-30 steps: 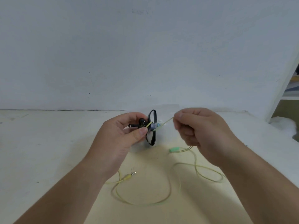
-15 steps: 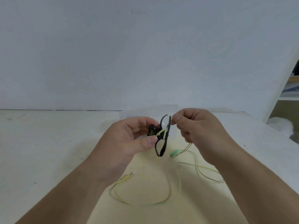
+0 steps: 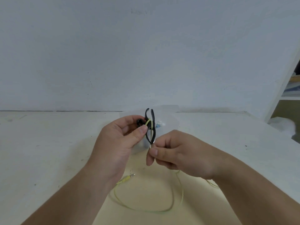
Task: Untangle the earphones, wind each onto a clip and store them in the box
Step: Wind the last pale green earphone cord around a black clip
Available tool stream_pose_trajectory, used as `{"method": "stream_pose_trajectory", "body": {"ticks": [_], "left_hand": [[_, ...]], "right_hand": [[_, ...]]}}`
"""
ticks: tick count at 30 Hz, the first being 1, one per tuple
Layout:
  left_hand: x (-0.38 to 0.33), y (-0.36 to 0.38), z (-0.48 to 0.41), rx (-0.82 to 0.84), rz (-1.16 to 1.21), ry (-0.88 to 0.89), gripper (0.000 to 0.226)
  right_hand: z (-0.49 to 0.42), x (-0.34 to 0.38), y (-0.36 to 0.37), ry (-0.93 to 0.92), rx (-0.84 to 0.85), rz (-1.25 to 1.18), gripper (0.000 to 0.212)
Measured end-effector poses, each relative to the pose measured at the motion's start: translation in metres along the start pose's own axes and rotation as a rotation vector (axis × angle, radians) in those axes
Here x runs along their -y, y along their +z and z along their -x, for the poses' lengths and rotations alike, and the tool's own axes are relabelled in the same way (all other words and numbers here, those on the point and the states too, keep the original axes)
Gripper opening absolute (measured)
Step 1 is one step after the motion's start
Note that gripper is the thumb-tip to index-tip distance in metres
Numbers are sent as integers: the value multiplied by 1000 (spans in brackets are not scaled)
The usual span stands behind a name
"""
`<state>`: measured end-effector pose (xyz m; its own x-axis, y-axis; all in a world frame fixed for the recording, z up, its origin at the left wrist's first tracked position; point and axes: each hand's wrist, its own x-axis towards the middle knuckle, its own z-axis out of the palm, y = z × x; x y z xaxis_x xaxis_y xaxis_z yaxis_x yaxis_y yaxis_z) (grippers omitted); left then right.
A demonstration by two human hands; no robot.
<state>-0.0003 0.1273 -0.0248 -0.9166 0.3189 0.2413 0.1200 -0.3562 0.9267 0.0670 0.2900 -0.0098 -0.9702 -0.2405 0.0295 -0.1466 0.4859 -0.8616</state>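
The yellow-green earphone cable (image 3: 149, 122) crosses the middle of a black clip (image 3: 153, 117), which is held upright above the bench (image 3: 48, 143), in front of a clear box (image 3: 168, 116). The left hand (image 3: 120, 143) grips the clip, its thumb pressing the cable against the clip's side and its fingers (image 3: 129, 120) curled behind. From the clip the cable drops straight down to the right hand (image 3: 178, 153), which sits just below the clip's lower end and pinches the cable between thumb and forefinger, the other fingers curled in. Past that hand the rest of the cable lies slack in a wide loop on a cream sheet (image 3: 146, 192) covering the near part of the bench. Its plug (image 3: 132, 175) rests on the sheet close to the left wrist. Small blue and white bits show inside the box, too blurred to tell what they are. A pale wall (image 3: 146, 54) rises behind the bench, and a shelf (image 3: 290, 98) shows at the far right.
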Motion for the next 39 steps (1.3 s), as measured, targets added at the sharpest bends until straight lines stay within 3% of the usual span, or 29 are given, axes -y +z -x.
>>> {"method": "stream_pose_trajectory", "body": {"ticks": [3,11,16,25,32,36,39], "left_hand": [[1,-2,-3,-25,-101,64,21],[-2,-6,-6,28,-349,159,24],[1,-6,-6,-61,-390,184,22],[7,0,0,-26,-490,219,23],[3,-4,-3,-21,-530,228,27],[0,-4,-3,110,-441,117,26],[-1,-4,-1,211,-429,59,23]], "right_hand": [[1,1,-4,-23,14,-30,29],[5,2,-14,-64,-129,-106,29],[6,6,-4,-62,117,-43,27],[5,7,-3,-89,148,-15,28],[8,10,-17,-106,-183,-174,26],[5,5,-26,-96,-416,-316,22],[3,2,-27,-113,-467,-350,21]]}}
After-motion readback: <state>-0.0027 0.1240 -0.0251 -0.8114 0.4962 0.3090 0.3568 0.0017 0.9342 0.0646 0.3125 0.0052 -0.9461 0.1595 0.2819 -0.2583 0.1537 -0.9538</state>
